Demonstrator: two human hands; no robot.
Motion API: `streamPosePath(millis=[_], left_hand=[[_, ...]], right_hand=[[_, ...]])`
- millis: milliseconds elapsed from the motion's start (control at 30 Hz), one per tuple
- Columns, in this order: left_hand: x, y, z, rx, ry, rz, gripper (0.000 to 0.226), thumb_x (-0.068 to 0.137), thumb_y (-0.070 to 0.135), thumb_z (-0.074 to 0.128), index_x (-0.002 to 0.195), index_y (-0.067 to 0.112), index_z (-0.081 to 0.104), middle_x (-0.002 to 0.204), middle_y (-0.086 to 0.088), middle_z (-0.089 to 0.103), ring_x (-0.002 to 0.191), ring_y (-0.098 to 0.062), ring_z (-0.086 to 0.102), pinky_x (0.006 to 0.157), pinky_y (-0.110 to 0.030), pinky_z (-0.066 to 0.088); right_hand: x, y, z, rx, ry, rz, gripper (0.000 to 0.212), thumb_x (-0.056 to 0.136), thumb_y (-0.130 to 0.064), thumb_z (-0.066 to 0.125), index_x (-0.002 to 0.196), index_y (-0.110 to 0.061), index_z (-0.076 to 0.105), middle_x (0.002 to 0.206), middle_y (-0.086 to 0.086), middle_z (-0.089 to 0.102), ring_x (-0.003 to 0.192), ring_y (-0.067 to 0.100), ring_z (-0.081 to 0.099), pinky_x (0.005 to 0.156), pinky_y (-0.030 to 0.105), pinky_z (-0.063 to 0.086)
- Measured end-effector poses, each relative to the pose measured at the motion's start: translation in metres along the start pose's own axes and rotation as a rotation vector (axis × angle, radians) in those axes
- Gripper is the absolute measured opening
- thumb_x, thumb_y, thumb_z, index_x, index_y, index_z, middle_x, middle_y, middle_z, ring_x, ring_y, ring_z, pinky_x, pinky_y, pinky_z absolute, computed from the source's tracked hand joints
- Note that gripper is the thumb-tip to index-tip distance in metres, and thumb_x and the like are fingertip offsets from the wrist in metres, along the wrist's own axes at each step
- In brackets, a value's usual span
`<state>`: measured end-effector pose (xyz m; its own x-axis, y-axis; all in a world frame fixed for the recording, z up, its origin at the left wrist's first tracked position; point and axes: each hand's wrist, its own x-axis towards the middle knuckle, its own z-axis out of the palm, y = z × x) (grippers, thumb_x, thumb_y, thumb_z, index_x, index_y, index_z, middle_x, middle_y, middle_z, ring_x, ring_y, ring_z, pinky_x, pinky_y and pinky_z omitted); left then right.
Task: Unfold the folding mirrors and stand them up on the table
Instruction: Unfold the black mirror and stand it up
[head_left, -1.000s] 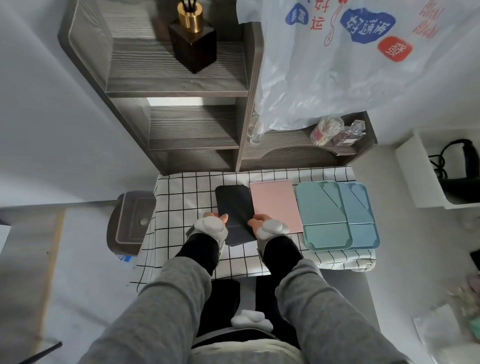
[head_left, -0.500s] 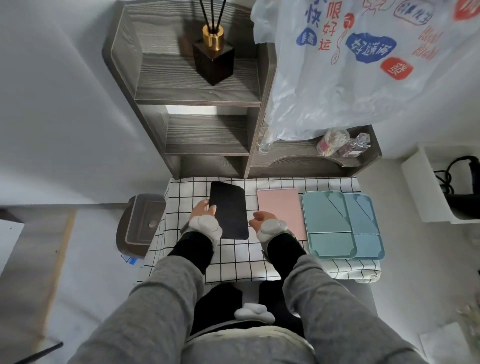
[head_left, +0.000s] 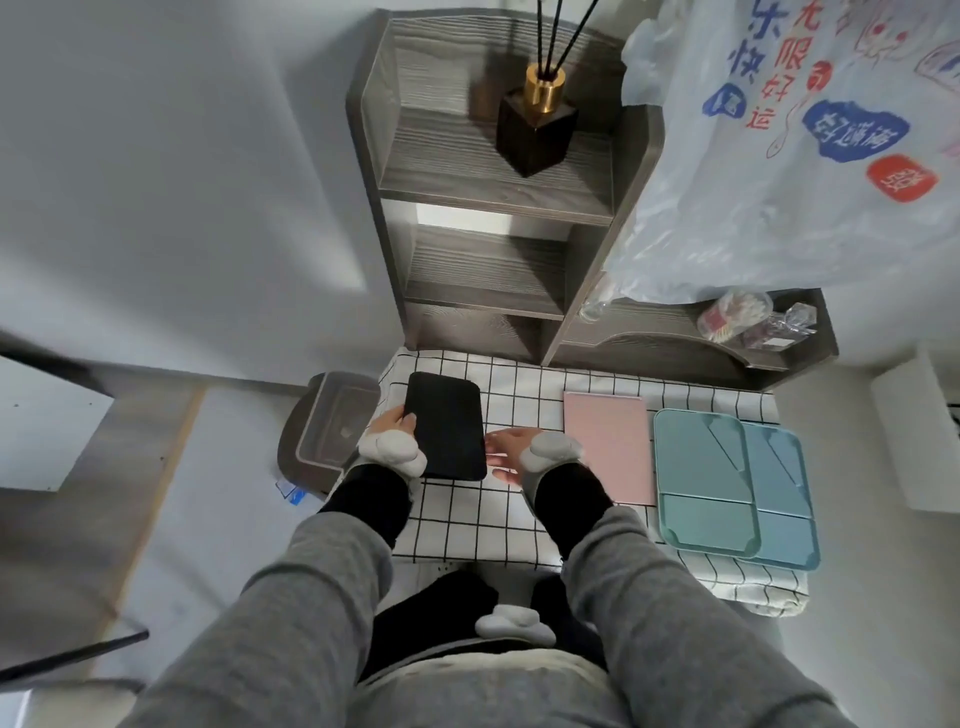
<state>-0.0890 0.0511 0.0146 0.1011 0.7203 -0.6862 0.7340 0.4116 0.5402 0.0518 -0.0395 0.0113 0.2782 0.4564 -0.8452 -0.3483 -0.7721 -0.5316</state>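
Observation:
A black folding mirror (head_left: 447, 423) lies closed and flat at the left of the checked tablecloth (head_left: 519, 514). My left hand (head_left: 392, 428) grips its left edge, thumb on top. My right hand (head_left: 511, 452) hovers just right of the black mirror with fingers spread, holding nothing. A pink folding mirror (head_left: 608, 447) lies flat to the right. Beyond it a green folding mirror (head_left: 701, 478) overlaps a blue folding mirror (head_left: 784, 493), both closed and flat.
A grey wooden shelf unit (head_left: 488, 270) stands at the table's back, with a reed diffuser (head_left: 537, 130) on it. A printed plastic bag (head_left: 800, 156) hangs at upper right. A clear plastic box (head_left: 335, 421) sits off the table's left edge.
The black mirror has slid left, away from the pink one. My right hand has let go of it and opened; my left hand keeps its hold.

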Motion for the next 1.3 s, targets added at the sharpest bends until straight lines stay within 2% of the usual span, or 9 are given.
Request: streamPosePath(millis=[167,433,600,667,833,1033,1133,1233,1300], left_hand=[[0.0,0.004,0.004,-0.232,0.155,-0.112,0.039,0.096,0.006,0.043,0.133,-0.006,0.036,0.137,-0.025,0.047,0.125,-0.035,0.049,0.106,-0.034,0.036],[0.001,-0.003,-0.001,-0.156,0.101,-0.112,0.038,0.098,0.013,0.041,0.132,-0.001,0.051,0.138,-0.018,0.053,0.129,-0.032,0.049,0.108,-0.032,0.035],[-0.002,-0.004,-0.003,-0.086,0.081,-0.091,0.04,0.094,0.013,0.044,0.133,0.008,0.052,0.143,-0.011,0.05,0.132,-0.031,0.045,0.114,-0.034,0.032],[0.0,-0.005,-0.005,-0.084,0.099,-0.089,0.037,0.091,0.014,0.047,0.126,0.013,0.06,0.139,-0.008,0.055,0.128,-0.031,0.049,0.113,-0.034,0.034],[0.004,-0.004,-0.008,-0.213,0.07,-0.046,0.038,0.091,0.006,0.048,0.127,0.004,0.057,0.134,-0.014,0.058,0.122,-0.032,0.055,0.107,-0.034,0.042],[0.005,0.005,-0.016,-0.381,0.025,-0.027,0.036,0.092,-0.002,0.045,0.128,-0.004,0.051,0.084,-0.013,0.055,0.063,-0.022,0.051,0.051,-0.017,0.045],[0.005,0.016,-0.017,-0.523,0.022,-0.08,0.032,0.095,0.001,0.042,0.124,-0.002,0.053,0.062,-0.008,0.044,0.035,-0.015,0.046,0.028,-0.003,0.031],[0.008,0.024,-0.021,-0.579,0.002,-0.072,0.013,0.096,0.009,0.043,0.097,0.008,0.056,0.056,-0.003,0.048,0.021,-0.001,0.045,0.028,-0.003,0.033],[0.012,0.028,-0.025,-0.577,0.006,-0.052,0.025,0.096,0.014,0.044,0.072,0.013,0.051,0.043,0.006,0.054,0.025,0.003,0.046,0.032,-0.006,0.036]], right_hand=[[0.001,0.004,0.012,0.043,0.001,0.02,0.032,0.094,-0.01,0.046,0.124,0.002,0.052,0.1,0.011,0.057,0.071,0.015,0.056,0.055,0.021,0.043],[-0.004,0.008,0.025,0.18,-0.006,0.092,0.03,0.091,-0.009,0.051,0.12,-0.001,0.057,0.115,0.013,0.066,0.076,0.016,0.063,0.055,0.02,0.05],[-0.002,-0.001,0.029,0.014,-0.002,0.07,0.044,0.092,-0.017,0.05,0.132,-0.002,0.045,0.138,0.016,0.049,0.125,0.029,0.049,0.097,0.037,0.048],[-0.002,-0.004,0.028,-0.056,0.021,0.054,0.044,0.092,-0.022,0.05,0.133,-0.005,0.046,0.14,0.015,0.047,0.128,0.03,0.046,0.107,0.039,0.042],[-0.007,-0.007,0.028,0.228,0.029,0.005,0.038,0.092,-0.005,0.048,0.13,-0.006,0.046,0.099,0.016,0.061,0.07,0.018,0.06,0.049,0.019,0.053],[-0.008,-0.026,0.033,0.142,0.083,-0.124,0.037,0.095,-0.001,0.037,0.131,0.0,0.04,0.093,0.022,0.06,0.029,0.003,0.057,0.031,0.009,0.041],[-0.005,-0.032,0.031,0.036,0.108,-0.195,0.033,0.094,-0.006,0.042,0.126,0.001,0.046,0.074,0.013,0.063,0.047,0.013,0.061,0.043,0.02,0.044],[-0.005,-0.039,0.032,-0.107,0.151,-0.343,0.03,0.09,-0.012,0.051,0.117,-0.001,0.056,0.077,0.012,0.066,0.069,0.024,0.061,0.067,0.03,0.051],[-0.008,-0.045,0.03,-0.303,0.186,-0.466,0.029,0.084,-0.017,0.06,0.111,-0.007,0.063,0.083,0.009,0.066,0.077,0.023,0.062,0.079,0.03,0.054]])
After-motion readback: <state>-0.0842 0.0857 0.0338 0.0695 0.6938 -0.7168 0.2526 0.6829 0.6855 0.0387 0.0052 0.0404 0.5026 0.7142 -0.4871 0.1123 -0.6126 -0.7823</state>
